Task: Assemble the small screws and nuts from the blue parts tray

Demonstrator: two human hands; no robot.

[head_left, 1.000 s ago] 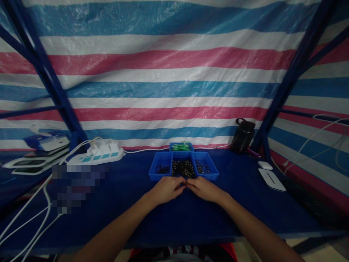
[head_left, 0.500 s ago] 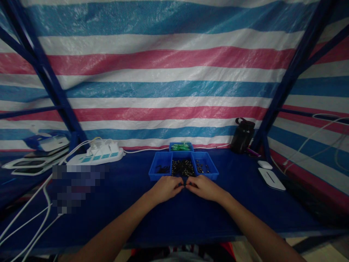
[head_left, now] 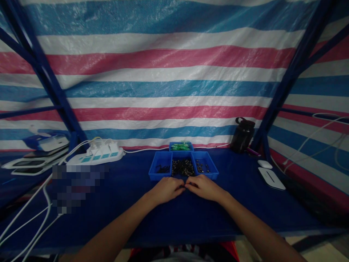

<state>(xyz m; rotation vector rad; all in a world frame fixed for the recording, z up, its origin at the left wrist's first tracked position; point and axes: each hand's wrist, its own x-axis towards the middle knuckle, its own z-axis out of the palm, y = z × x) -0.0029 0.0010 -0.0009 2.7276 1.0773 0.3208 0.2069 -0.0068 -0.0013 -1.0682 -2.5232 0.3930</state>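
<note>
My left hand (head_left: 168, 189) and my right hand (head_left: 201, 187) meet fingertip to fingertip just in front of the blue bins. Both are closed in a pinch; whatever lies between the fingers is too small and dark to name. Behind them, the middle blue bin (head_left: 180, 154) holds a heap of small black and metallic parts (head_left: 183, 167). A few thin black pieces (head_left: 163, 169) lie in the left bin (head_left: 160, 158). Several small metallic pieces (head_left: 200, 167) are in the right bin (head_left: 207, 160). At the back, a smaller blue bin (head_left: 171, 148) contains green items (head_left: 181, 146).
A white power strip (head_left: 95, 156) with plugs and cables stands at the left on the blue table (head_left: 152, 225). Stacked devices (head_left: 40, 156) lie farther left. A dark bottle (head_left: 242, 136), a white flat box (head_left: 271, 178) and a white mouse-like object (head_left: 265, 165) are at the right.
My left hand has shifted very slightly to the right, and its fingertips now sit closer to my right hand's. The bins and their contents look the same.
</note>
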